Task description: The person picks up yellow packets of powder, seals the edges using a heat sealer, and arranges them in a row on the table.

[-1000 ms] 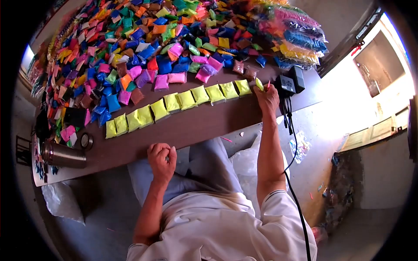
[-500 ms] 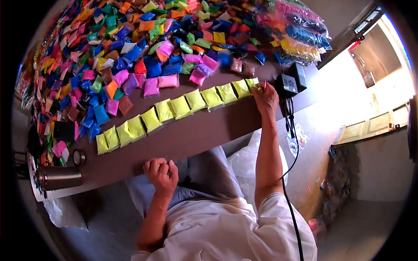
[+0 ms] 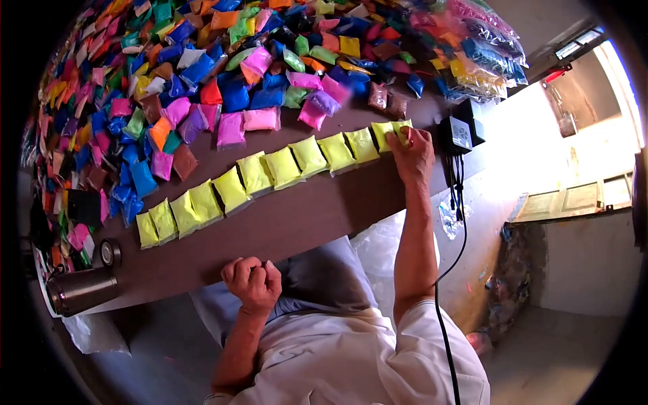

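A slanting row of several bright yellow packets [image 3: 283,167] lies across the brown table. At the row's right end, my right hand [image 3: 414,156] has its fingertips over the last yellow packet [image 3: 402,125] and partly covers it. A small red thing [image 3: 410,138] shows between its thumb and fingers; its kind is too small to tell. My left hand [image 3: 254,283] is curled into a loose fist near the table's front edge, above my lap, with nothing visible in it and apart from the packets.
A large heap of colourful packets [image 3: 236,94] covers the back and left. Clear bags of packets [image 3: 482,67] are stacked at the back right. A black box [image 3: 459,133] with cables stands right of my hand. A dark metal flask [image 3: 82,291] and a round lid [image 3: 110,252] sit at left.
The view has shifted slightly, so the row's left end appears further left and lower. My right hand stays at the row's right end. My left hand remains curled in nearly the same place.
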A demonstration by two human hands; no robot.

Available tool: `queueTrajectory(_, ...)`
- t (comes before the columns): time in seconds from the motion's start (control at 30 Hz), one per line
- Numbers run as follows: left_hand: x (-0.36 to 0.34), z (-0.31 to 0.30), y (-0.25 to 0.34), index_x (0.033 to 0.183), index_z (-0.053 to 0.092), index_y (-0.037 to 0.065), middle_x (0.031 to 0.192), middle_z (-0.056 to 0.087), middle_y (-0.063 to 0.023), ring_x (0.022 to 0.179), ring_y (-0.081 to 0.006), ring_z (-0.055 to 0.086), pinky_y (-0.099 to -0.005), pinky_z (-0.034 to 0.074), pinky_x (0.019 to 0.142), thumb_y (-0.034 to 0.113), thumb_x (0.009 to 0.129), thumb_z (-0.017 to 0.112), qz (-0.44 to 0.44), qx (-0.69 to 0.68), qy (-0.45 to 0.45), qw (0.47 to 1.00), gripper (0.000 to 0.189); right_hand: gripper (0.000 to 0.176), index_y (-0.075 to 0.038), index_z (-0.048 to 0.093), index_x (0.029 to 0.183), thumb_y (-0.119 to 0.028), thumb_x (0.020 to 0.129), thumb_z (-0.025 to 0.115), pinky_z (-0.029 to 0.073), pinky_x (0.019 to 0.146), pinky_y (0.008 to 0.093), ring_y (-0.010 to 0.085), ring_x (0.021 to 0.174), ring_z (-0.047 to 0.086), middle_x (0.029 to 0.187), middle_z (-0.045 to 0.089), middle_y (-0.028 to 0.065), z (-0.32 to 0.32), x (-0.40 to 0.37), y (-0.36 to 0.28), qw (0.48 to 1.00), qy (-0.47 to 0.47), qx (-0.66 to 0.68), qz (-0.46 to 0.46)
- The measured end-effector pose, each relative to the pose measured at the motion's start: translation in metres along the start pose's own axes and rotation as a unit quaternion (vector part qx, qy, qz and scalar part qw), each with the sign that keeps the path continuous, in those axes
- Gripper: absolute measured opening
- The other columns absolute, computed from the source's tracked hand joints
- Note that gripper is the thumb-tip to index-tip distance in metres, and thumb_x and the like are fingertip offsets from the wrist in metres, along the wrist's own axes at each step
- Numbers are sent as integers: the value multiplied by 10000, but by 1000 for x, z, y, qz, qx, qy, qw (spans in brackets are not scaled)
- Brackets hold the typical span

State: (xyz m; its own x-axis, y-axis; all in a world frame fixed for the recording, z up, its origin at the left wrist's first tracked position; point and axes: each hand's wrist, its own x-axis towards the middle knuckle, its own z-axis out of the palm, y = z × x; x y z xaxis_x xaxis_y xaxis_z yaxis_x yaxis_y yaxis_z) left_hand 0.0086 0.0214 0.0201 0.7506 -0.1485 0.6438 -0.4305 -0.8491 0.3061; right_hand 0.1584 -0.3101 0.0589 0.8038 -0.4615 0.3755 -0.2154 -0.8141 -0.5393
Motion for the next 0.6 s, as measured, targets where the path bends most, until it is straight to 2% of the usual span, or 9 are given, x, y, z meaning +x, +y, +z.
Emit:
queueTrajectory(0.17,-1,0,0,608,419,91,772,491,-38,764,-259,469,-404,379,699,105,800,589,-5,0,4,1000,256,272,-44,689,900,-265,747,730,480,778,363,273,869,610,994,604,121,3,2,-3,998,0,57,8)
queueTrajectory(0.23,0,-1,0,610,432,95,784,511,-26,763,-259,486,-400,386,696,101,771,603,-11,-4,10,1000,235,230,-43,693,884,-228,750,724,478,762,362,260,864,610,964,612,112,3,-2,-8,998,36,46,-7)
queueTrajectory(0.27,0,-1,0,612,444,100,795,530,-15,763,-259,504,-395,393,692,96,743,616,-14,-9,15,1000,216,217,-44,692,873,-214,744,736,480,722,349,246,812,613,911,623,106,4,-6,-13,996,64,48,-24)
queueTrajectory(0.3,0,-2,0,612,444,100,795,530,-15,763,-259,504,-395,393,692,96,743,616,-19,-5,15,1000,216,217,-44,692,873,-214,744,736,480,722,349,246,812,613,911,623,106,6,-11,-19,997,59,50,-27)
queueTrajectory(0.37,-1,-2,-1,628,458,100,808,540,-15,768,-262,515,-396,398,692,97,735,626,-16,-19,14,1000,199,216,-48,690,876,-206,740,746,478,680,334,231,755,613,873,627,103,8,-20,-35,987,-6,160,-29)
queueTrajectory(0.4,-3,-2,-1,633,466,83,821,534,-35,803,-273,497,-413,391,727,102,770,612,-15,-24,4,1000,200,237,-50,680,905,-204,740,751,476,660,329,223,723,611,852,627,107,6,-26,-47,987,-37,151,-29)
queueTrajectory(0.53,-2,-3,-2,634,468,87,823,536,-33,811,-267,506,-417,386,727,103,768,621,-9,-37,11,999,204,290,-55,662,944,-279,765,710,485,709,394,317,816,614,918,606,120,19,-43,-68,989,-110,39,-92)
queueTrajectory(0.6,-2,-2,-3,643,471,96,825,546,-22,802,-261,521,-405,393,721,98,741,633,-13,-33,17,999,190,282,-56,662,942,-272,767,706,482,711,398,319,819,610,913,602,121,22,-44,-66,988,-119,49,-85)
